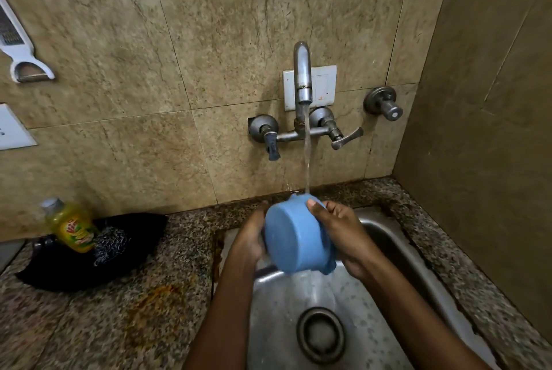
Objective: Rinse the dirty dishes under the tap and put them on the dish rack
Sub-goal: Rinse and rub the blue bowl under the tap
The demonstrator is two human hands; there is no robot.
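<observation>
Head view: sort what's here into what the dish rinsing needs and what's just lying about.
In use: blue bowl, held by left hand and right hand; tap running; sink.

Lying about: yellow dish soap bottle, black cloth, white grater on the wall, granite counter.

Large beige stone tiles point(209, 25) cover the far wall, with a bright glare (a ceiling light's reflection) at upper left; a darker brown wall point(484, 130) closes the right side, and a speckled granite tabletop point(104, 324) spreads near left, stained orange-brown
</observation>
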